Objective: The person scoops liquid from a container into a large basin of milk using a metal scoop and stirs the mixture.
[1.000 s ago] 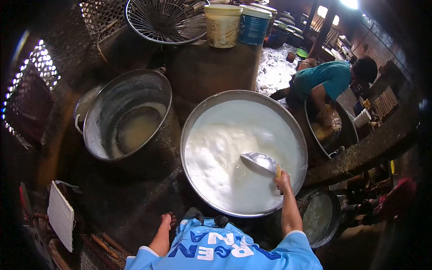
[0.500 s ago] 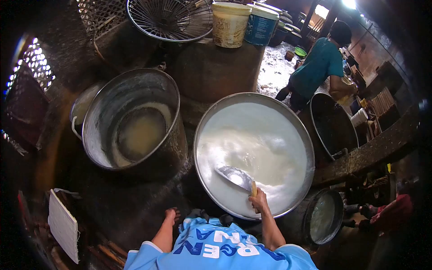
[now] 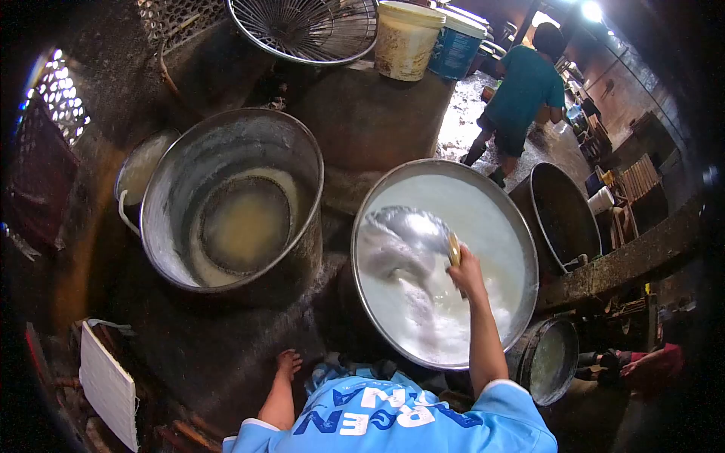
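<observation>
A wide round metal vat (image 3: 364, 302) holds milky white liquid (image 3: 476, 204) with a stirred, frothy surface. My right hand (image 3: 466, 272) is closed around the short wooden handle of a large metal scoop (image 3: 411, 228). The scoop's shiny bowl points left over the vat, just above or at the liquid; which one, I cannot tell. My left hand (image 3: 288, 364) hangs low beside my body, holding nothing, fingers loosely apart. It is left of the vat and below a tall metal pot (image 3: 162, 219) with cloudy yellowish liquid in the bottom.
A wire basket (image 3: 302, 34), a stained bucket (image 3: 408, 41) and a blue bucket (image 3: 457, 45) stand on a ledge. A person in a teal shirt (image 3: 525, 90) is beyond a dark vat (image 3: 563, 215). A smaller pot (image 3: 545, 362) sits at right; a white board (image 3: 108, 385) leans at left.
My right hand has moved up and right with the scoop, which is raised and turned, and the liquid is more stirred. The person in teal has shifted farther back and stands more upright.
</observation>
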The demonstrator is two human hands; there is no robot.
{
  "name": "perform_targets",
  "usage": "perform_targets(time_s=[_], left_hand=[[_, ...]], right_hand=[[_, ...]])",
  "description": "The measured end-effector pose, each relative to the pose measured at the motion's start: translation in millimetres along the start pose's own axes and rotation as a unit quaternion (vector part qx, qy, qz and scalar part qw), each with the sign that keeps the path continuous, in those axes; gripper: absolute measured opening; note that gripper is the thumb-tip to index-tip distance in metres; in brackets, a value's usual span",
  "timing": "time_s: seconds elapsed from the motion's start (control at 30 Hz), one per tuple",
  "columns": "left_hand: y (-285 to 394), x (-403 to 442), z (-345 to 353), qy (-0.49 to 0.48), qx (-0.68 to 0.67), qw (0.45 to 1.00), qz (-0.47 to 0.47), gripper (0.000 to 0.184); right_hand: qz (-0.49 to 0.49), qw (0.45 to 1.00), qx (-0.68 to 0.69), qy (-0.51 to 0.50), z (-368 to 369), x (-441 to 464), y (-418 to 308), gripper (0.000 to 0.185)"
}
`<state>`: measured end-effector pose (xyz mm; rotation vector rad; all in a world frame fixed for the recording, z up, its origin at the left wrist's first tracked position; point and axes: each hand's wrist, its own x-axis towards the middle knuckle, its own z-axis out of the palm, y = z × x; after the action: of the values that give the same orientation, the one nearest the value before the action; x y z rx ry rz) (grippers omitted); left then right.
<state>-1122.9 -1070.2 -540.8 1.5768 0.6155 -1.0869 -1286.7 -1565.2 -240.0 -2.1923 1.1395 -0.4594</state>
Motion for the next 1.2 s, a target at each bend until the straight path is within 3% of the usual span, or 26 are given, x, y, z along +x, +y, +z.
perform_targets(time_s=[0.07,0.17,0.37,0.4,0.5,0.63,0.73,0.87,0.97,1.03,1.07,1.1,1.17,1.2], left_hand=[[-11,-7,-9,0.008,0.008,1.000,-0.026,0.032],[-28,-15,-19,0.024,0.009,0.998,-0.052,0.031],[-52,-29,-23,0.046,0.004,0.997,-0.059,0.028],[-51,-31,-20,0.047,0.012,0.997,-0.060,0.028],[-43,-31,-8,0.054,0.036,0.996,-0.057,0.026],[-25,-28,21,0.036,0.068,0.997,-0.027,0.024],[-11,-28,54,0.025,0.101,0.995,-0.005,0.025],[0,-37,95,-0.008,0.095,0.995,0.037,0.025],[-5,-49,118,-0.021,0.102,0.993,0.054,0.024],[-22,-47,126,-0.032,0.089,0.994,0.047,0.023],[-32,-46,126,-0.038,0.082,0.995,0.043,0.022],[-42,-48,125,-0.034,0.075,0.996,0.033,0.021],[-61,-52,125,-0.027,0.062,0.998,0.015,0.020],[-69,-52,123,-0.021,0.089,0.996,0.007,0.018]], right_hand=[[-0.011,0.997,-0.070,0.003,32,39,16,0.030],[0.113,0.987,-0.071,-0.091,51,57,23,0.027],[0.115,0.965,-0.169,-0.166,69,17,84,0.020],[0.158,0.957,-0.156,-0.185,65,7,89,0.019],[0.136,0.959,-0.180,-0.173,60,-26,130,0.019],[0.186,0.951,-0.180,-0.171,39,-73,169,0.018],[0.245,0.938,-0.158,-0.189,7,-104,179,0.018],[0.253,0.937,-0.160,-0.180,-43,-144,203,0.023],[0.108,0.950,-0.253,-0.148,-89,-166,239,0.027],[0.172,0.947,-0.214,-0.167,-135,-170,228,0.032],[0.125,0.955,-0.228,-0.141,-158,-174,219,0.035],[0.160,0.949,-0.218,-0.161,-184,-170,195,0.038],[0.055,0.955,-0.250,-0.152,-218,-163,220,0.040],[0.112,0.963,-0.189,-0.154,-234,-157,208,0.042]])
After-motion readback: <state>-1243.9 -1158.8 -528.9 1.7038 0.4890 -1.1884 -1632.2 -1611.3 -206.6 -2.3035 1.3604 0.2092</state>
